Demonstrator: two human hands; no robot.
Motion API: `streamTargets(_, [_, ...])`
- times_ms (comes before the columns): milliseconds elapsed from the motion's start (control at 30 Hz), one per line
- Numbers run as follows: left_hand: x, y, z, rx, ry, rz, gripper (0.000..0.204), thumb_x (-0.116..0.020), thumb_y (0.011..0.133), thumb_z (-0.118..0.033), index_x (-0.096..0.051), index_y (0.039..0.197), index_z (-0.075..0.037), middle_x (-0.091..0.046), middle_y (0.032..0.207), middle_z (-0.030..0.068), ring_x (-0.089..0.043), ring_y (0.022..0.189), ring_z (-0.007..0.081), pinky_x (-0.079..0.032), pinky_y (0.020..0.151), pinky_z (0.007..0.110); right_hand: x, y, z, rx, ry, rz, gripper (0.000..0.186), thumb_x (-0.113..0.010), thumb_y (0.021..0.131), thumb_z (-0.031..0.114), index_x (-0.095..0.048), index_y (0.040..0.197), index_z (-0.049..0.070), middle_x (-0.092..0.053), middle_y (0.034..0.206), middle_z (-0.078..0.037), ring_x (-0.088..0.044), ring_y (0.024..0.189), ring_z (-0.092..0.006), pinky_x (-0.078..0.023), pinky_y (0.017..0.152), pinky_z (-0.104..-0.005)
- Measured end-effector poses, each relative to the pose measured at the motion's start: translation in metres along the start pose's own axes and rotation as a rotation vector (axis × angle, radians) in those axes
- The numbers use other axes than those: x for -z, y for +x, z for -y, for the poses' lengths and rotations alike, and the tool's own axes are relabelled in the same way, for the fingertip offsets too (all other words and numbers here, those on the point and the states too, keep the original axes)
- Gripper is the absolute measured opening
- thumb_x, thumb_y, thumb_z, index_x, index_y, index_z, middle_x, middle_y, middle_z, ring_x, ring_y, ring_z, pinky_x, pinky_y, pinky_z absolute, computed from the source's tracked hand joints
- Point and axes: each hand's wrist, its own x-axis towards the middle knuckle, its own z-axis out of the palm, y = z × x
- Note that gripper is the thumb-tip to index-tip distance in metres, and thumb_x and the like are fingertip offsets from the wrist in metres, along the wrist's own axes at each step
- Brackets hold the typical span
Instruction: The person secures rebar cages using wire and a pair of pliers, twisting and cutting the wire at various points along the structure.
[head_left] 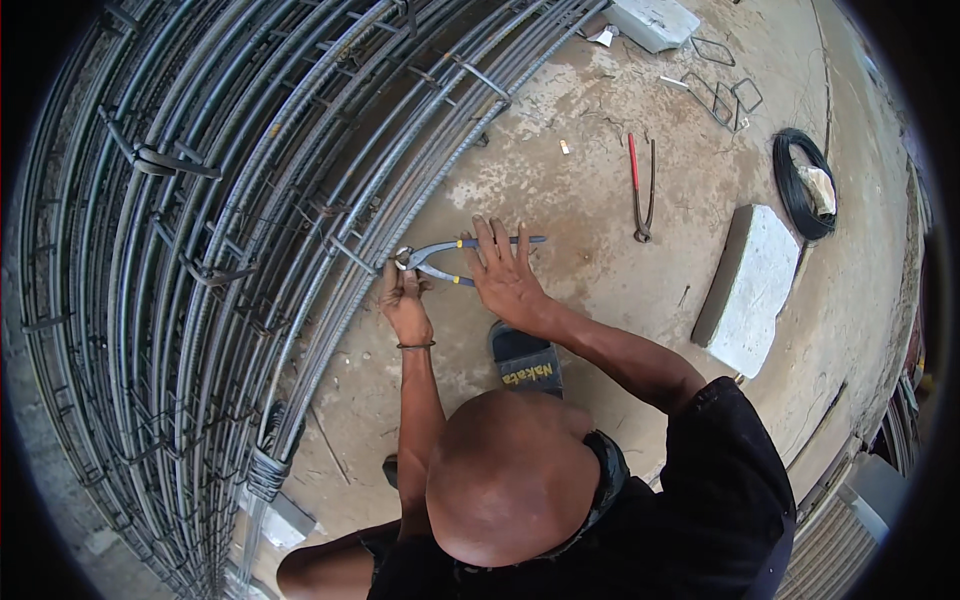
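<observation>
Steel pincers [432, 256] with blue-and-yellow handles lie level, their jaws by the outer edge of a bundle of rebar cages [270, 215]. My right hand [507, 280] is on the pincers, its straight fingers reaching across the upper handle and its palm side against the lower one. The two handles stand apart. Just below the jaws, my left hand [406, 308] has its fingers bent and drawn together beside the outermost bars. What those fingertips hold is too small to make out.
On the concrete floor to the right lie red-handled pincers [640, 190], a pale block [755, 290] and a coil of black wire [789, 185]. Square steel stirrups [722, 100] and another block [652, 22] lie farther off. A dark sandal [525, 360] is below my right hand.
</observation>
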Motion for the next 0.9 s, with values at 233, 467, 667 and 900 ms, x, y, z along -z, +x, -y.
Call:
streamTargets(233, [0.012,-0.001,-0.008,0.148,-0.256,0.128,0.051,-0.046,0.082,0.006,-0.043,0.132,-0.001,-0.056,0.119,0.0118,-0.056,0.105,0.0189,-0.048,0.081,0.033,-0.023,0.003,0.010,-0.018,-0.053,-0.045,0.055,-0.048,0.084,0.016,-0.036,0.133,-0.005,-0.031,0.136,-0.026,-0.033,0.123,-0.0418,-0.022,0.097,-0.0661])
streamTargets(467, [0.017,0.006,-0.009,0.268,-0.486,0.063,0.036,-0.050,0.091,-0.019,-0.051,0.126,-0.007,-0.054,0.126,0.0055,-0.046,0.119,0.0212,-0.030,0.102,0.044,-0.026,0.014,0.005,0.043,-0.117,-0.110,0.050,-0.048,0.084,0.016,-0.041,0.130,-0.003,-0.038,0.128,-0.022,-0.039,0.111,-0.0362,-0.028,0.094,-0.0616])
streamTargets(667, [0.009,-0.002,-0.010,0.234,-0.407,0.114,0.037,-0.049,0.095,-0.031,-0.052,0.124,-0.010,-0.054,0.127,0.0060,-0.047,0.119,0.0204,-0.032,0.101,0.044,-0.028,0.010,0.002,0.057,-0.014,-0.005,0.031,-0.049,0.082,0.014,-0.050,0.110,0.000,-0.044,0.114,-0.017,-0.042,0.107,-0.0301,-0.034,0.086,-0.0514])
streamTargets(900, [-0.006,-0.009,-0.010,0.271,-0.495,0.153,0.041,-0.052,0.093,-0.029,-0.050,0.123,-0.001,-0.049,0.133,0.0140,-0.042,0.126,0.0251,-0.030,0.105,0.046,-0.032,0.014,-0.015,0.049,0.433,0.114,0.015,-0.054,0.073,0.004,-0.052,0.088,0.001,-0.057,0.084,-0.013,-0.059,0.073,-0.0295,-0.047,0.063,-0.0414])
